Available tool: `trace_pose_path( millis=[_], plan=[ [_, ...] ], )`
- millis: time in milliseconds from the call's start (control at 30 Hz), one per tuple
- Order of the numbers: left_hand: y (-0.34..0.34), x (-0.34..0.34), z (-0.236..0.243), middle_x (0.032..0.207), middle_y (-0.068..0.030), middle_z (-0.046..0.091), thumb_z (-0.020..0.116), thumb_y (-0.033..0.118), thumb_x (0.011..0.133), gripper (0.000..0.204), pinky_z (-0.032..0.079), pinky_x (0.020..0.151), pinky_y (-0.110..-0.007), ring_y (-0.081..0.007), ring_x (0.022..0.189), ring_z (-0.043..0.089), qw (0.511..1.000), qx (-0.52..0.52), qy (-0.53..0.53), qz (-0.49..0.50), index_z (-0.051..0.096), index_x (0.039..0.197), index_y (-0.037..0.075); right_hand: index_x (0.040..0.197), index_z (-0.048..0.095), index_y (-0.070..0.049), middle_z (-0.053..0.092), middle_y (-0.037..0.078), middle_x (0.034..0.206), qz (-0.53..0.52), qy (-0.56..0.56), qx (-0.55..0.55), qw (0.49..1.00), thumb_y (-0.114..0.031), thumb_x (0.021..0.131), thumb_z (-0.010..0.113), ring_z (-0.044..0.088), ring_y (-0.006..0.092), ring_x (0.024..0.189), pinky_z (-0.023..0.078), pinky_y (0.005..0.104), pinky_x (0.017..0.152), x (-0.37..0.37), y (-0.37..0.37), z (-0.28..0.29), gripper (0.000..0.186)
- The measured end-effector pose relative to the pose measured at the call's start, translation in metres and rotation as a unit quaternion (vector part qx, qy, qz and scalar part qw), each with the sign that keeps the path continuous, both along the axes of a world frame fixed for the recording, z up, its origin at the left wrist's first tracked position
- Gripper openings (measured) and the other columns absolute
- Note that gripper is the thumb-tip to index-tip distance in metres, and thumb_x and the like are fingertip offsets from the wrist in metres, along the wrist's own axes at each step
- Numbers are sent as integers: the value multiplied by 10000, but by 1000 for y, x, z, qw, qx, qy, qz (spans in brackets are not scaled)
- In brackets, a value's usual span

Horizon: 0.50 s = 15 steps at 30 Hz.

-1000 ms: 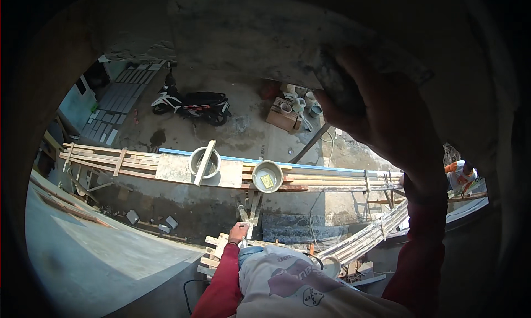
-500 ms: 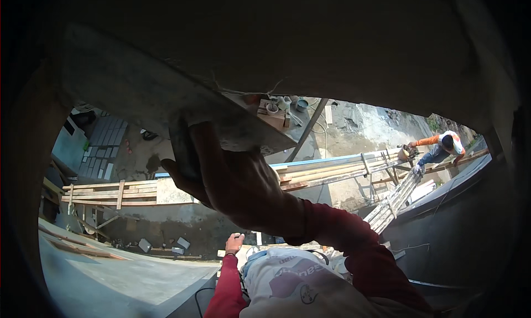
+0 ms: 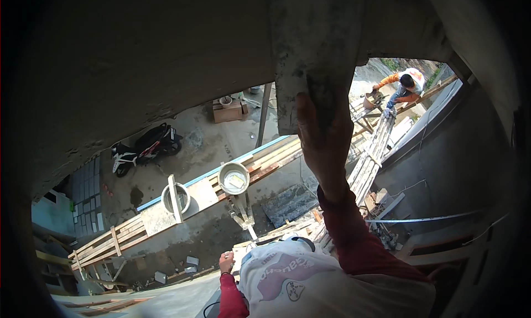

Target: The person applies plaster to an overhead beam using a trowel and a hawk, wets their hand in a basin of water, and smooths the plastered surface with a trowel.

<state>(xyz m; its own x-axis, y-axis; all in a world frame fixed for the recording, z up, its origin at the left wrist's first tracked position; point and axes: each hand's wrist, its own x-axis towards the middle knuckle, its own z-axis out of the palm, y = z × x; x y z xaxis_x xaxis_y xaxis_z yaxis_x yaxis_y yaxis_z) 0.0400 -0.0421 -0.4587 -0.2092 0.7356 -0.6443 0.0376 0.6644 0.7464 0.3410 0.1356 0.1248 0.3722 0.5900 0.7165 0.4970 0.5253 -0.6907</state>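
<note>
My right hand (image 3: pixel 326 144) is raised in front of me, closed round the handle of a long, flat grey plastering float (image 3: pixel 312 41). The float's blade points up and away, against or close under a dark plastered surface (image 3: pixel 193 69) overhead; shadow hides whether they touch. Its grip lies mostly in shade behind my fingers. Low beside my body is my left hand (image 3: pixel 226 262), small in view with its fingers curled. What it holds, if anything, cannot be made out.
Below runs a plank scaffold (image 3: pixel 127 232) carrying two buckets, one (image 3: pixel 165 199) with a board across it and one (image 3: pixel 220 180) with pale contents. A parked motorcycle (image 3: pixel 146 146) stands beyond. A co-worker (image 3: pixel 408 85) bends beside a bucket at far right. A diagonal pole (image 3: pixel 265 110) rises mid-view.
My right hand has moved right with the float, whose blade has swung from slanting left to pointing nearly straight up. The view has shifted, bringing the motorcycle and two buckets into sight.
</note>
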Motion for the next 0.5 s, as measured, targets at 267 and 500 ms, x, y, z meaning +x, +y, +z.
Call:
trace_pose_path(
  millis=[267,500],
  plan=[
    [-75,-33,-5,790,-52,602,622,340,817,359,439,472,-339,-162,573,557,995,-100,-20,16,594,1033,55,1346,379,2,607,114,1019,-235,-95,49,966,-189,861,653,534,107,693,439,247,525,166,7,2,589],
    [-52,10,-34,907,-146,672,565,552,801,616,487,765,-393,-249,810,636,979,-171,67,-86,642,1030,-14,1322,451,12,536,179,1278,-103,-184,41,977,-140,864,635,533,210,1146,434,313,920,70,-42,36,516]
  ],
)
